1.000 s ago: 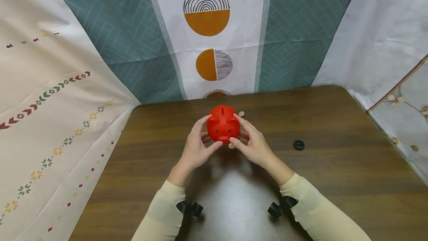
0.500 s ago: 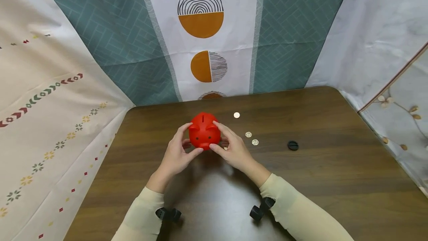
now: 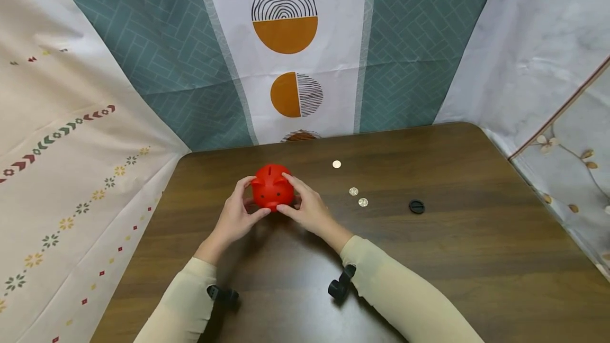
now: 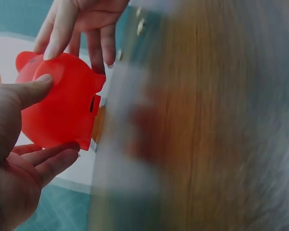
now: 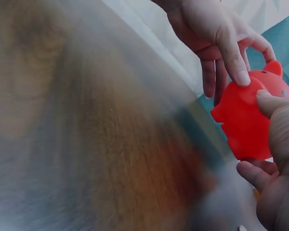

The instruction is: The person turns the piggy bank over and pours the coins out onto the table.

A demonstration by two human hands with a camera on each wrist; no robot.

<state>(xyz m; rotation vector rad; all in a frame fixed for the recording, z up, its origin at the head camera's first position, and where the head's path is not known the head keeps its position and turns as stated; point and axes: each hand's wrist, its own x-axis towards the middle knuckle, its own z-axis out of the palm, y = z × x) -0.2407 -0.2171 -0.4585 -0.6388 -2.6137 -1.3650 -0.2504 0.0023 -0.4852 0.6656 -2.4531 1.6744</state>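
A red piggy bank (image 3: 272,189) is held upright between both hands, its snout toward me and the coin slot on top. My left hand (image 3: 234,217) grips its left side, thumb low by the snout and a fingertip up near the ear. From the other side my right hand (image 3: 308,208) grips it the same way. In the left wrist view a dark opening shows in the underside of the piggy bank (image 4: 58,108), which is raised off the table. Right of the hands lie three gold coins (image 3: 353,191), two close together and one farther back.
A round black plug (image 3: 416,206) lies on the wooden table (image 3: 457,258), right of the coins. Patterned cloths hang behind the table and along both sides, the back one a teal and white curtain (image 3: 410,46).
Both hands have carried the piggy bank to the left. Coins that were partly hidden beside and behind it now show on the table to its right. The view has shifted slightly.
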